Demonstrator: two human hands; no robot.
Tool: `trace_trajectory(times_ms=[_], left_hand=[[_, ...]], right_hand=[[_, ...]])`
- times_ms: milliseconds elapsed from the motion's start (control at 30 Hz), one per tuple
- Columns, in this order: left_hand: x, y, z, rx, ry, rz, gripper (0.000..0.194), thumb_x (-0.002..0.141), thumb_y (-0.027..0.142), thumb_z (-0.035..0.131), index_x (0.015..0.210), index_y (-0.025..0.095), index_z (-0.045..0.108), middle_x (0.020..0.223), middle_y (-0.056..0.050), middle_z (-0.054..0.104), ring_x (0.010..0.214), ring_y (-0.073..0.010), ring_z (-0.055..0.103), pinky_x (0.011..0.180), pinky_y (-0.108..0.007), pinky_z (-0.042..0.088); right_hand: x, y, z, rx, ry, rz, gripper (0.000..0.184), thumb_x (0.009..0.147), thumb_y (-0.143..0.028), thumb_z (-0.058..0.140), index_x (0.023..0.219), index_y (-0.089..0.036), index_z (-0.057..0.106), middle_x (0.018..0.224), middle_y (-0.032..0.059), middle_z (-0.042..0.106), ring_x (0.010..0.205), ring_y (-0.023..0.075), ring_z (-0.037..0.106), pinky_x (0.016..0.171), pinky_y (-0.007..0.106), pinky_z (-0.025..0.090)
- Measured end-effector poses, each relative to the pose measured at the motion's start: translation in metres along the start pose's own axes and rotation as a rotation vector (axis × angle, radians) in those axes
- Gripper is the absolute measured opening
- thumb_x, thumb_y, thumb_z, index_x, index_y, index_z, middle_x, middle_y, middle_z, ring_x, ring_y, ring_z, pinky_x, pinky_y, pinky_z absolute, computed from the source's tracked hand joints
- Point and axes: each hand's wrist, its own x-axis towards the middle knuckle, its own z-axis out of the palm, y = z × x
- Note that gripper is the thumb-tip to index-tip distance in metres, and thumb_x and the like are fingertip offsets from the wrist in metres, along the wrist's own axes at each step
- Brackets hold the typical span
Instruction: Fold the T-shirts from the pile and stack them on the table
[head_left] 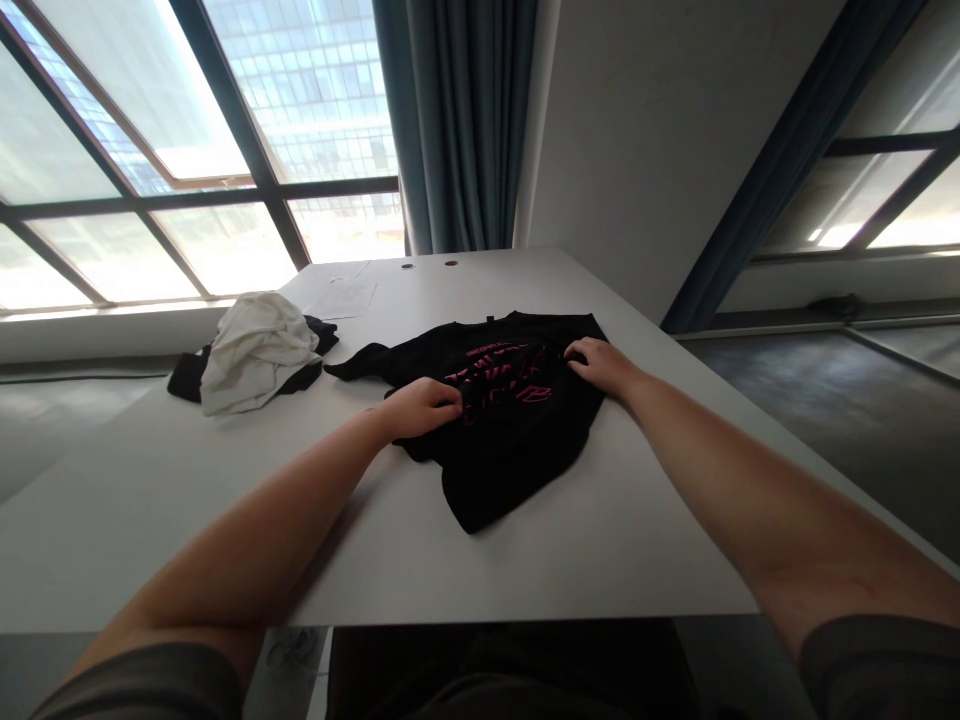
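A black T-shirt (pixel 517 455) with pink lettering lies rumpled on the white table, its neckline toward the far side. One sleeve stretches out to the left, and the hem comes to a point near me. My left hand (pixel 426 406) is closed on the shirt's left part, with fingers and thumb pinching the cloth beside the print. On the right side, my right hand (pixel 596 362) has its fingers curled on the fabric near the edge of the print. The cloth between both hands is wrinkled.
To the left, a heap of white cloth (pixel 259 350) lies over dark cloth (pixel 187 378) on the table (pixel 540 580). Paper sheets (pixel 341 295) and two small round items (pixel 451 263) lie farther back. A wall, curtains (pixel 457 130) and windows stand beyond.
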Motion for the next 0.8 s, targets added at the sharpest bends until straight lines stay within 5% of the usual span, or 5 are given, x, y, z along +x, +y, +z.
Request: trace_trajectory(times_ms=[233,400,500,633,800], left_hand=[[0.002,-0.006,-0.006,-0.385,-0.234,-0.224,0.052,0.08,0.068,0.068,0.085,0.017,0.078,0.093,-0.005,0.076,0.09,-0.0193,0.067,0.092,-0.03,0.053],[0.004,-0.031,-0.005,0.051,0.273,-0.225,0.037,0.095,0.052,0.054,0.107,0.023,0.073,0.092,-0.003,0.075,0.086,-0.0204,0.067,0.09,-0.035,0.054],[0.004,-0.055,-0.007,0.403,0.549,-0.208,0.032,0.095,0.034,0.053,0.12,0.024,0.069,0.117,-0.007,0.074,0.115,-0.0261,0.066,0.111,-0.042,0.05],[-0.003,-0.09,-0.019,0.517,0.59,-0.352,0.046,0.095,0.035,0.056,0.14,0.026,0.062,0.151,-0.008,0.059,0.143,-0.0331,0.051,0.126,-0.053,0.038],[-0.013,-0.123,-0.037,0.395,0.633,-0.578,0.061,0.103,0.053,0.041,0.158,0.028,0.047,0.159,-0.014,0.051,0.146,-0.0367,0.048,0.125,-0.056,0.037]], right_hand=[[0.004,0.001,0.008,0.115,0.02,-0.156,0.025,0.091,-0.013,0.059,0.111,-0.016,0.075,0.121,0.0095,0.066,0.118,0.0242,0.063,0.115,0.04,0.048],[0.003,-0.002,0.01,0.136,0.036,-0.173,0.025,0.089,-0.01,0.058,0.107,-0.017,0.075,0.118,0.0074,0.068,0.115,0.0232,0.064,0.113,0.038,0.05],[0.002,-0.003,0.009,0.151,0.036,-0.164,0.023,0.089,-0.01,0.058,0.104,-0.017,0.074,0.119,0.0069,0.068,0.115,0.0226,0.065,0.111,0.035,0.051],[0.001,-0.006,0.004,0.13,0.025,-0.134,0.022,0.087,-0.011,0.058,0.103,-0.016,0.073,0.118,0.0073,0.069,0.113,0.022,0.064,0.109,0.033,0.05],[0.0,-0.013,-0.005,-0.003,-0.051,-0.06,0.026,0.091,-0.013,0.056,0.109,-0.015,0.074,0.113,0.0074,0.07,0.109,0.0234,0.062,0.108,0.033,0.046]])
